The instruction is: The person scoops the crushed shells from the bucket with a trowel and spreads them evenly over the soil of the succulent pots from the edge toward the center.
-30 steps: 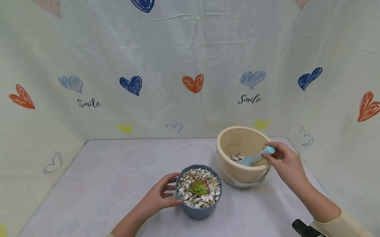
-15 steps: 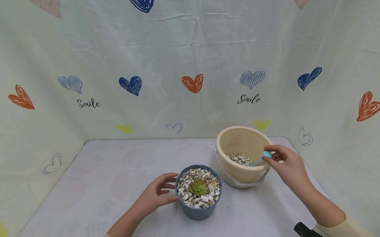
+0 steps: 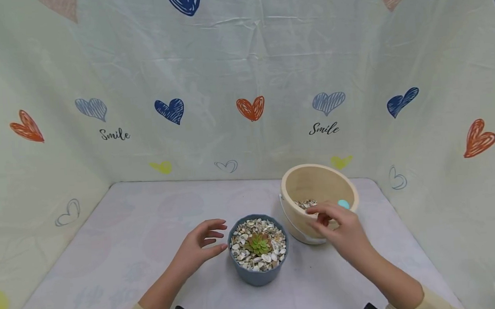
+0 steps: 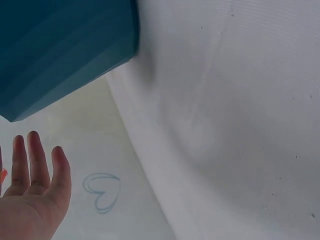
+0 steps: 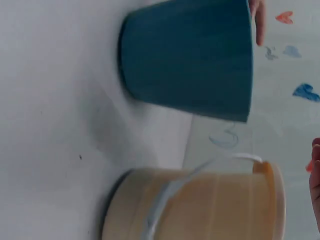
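Observation:
A blue-grey flowerpot (image 3: 259,278) stands on the table, topped with pale stone and shell chips (image 3: 257,263) around a small green succulent (image 3: 259,243). My left hand (image 3: 193,248) is just left of the pot, fingers spread and holding nothing; the left wrist view shows its straight fingers (image 4: 37,160) apart from the pot. At the front of the cream bucket (image 3: 315,169) hovers my right hand (image 3: 339,226), loosely bent and without anything in its grasp. Behind it, the light-blue handle end of a small shovel (image 3: 343,204) pokes up inside the bucket; its blade is hidden.
More chips (image 3: 305,203) lie in the bucket, whose pale carrying handle (image 5: 160,205) hangs down its side. A white cloth covers the table (image 3: 170,200). Behind rises a pale curtain (image 3: 213,142) printed with hearts.
My right hand lowered the shovel into the bucket, let go of it and moved left toward the pot. My left hand drew slightly away from the pot's rim.

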`<state>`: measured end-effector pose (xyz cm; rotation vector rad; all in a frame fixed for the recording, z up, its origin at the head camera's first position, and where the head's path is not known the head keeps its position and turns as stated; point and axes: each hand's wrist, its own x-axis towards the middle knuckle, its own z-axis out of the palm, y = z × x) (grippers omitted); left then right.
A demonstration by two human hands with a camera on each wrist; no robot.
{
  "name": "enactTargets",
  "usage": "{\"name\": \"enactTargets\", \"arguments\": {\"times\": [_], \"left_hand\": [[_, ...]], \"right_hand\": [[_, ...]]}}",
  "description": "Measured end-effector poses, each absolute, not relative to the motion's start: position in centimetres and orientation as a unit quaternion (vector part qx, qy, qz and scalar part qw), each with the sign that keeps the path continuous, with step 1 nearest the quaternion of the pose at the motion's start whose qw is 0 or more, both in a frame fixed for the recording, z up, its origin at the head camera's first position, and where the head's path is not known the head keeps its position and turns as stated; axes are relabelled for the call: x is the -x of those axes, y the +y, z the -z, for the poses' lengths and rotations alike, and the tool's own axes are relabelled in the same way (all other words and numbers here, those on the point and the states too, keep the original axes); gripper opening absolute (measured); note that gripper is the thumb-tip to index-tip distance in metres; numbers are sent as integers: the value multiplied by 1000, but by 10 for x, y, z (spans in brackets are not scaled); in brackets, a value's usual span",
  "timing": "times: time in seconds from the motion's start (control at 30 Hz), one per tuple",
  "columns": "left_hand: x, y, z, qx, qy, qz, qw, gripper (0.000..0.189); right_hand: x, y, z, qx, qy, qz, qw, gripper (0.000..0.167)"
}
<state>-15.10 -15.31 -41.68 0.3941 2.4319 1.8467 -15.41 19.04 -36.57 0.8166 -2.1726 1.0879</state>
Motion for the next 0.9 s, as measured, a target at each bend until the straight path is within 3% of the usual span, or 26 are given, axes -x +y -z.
{"name": "enactTargets", "arguments": {"times": [0.13, 0.4, 0.7, 0.9], "left_hand": [[151, -152, 419, -128, 790, -599, 36, 55], [149, -150, 421, -118, 794, -595, 37, 55], [148, -149, 422, -127, 790, -599, 33, 54], [147, -150, 421, -128, 785, -605, 33, 54]], "right_hand": [[149, 166, 377, -368, -820, -384, 210, 32], [155, 137, 388, -375, -877, -279, 112, 12], [166, 122, 390, -361, -907, -202, 77, 5], [170, 119, 391, -364, -907, -193, 83, 4]]}}
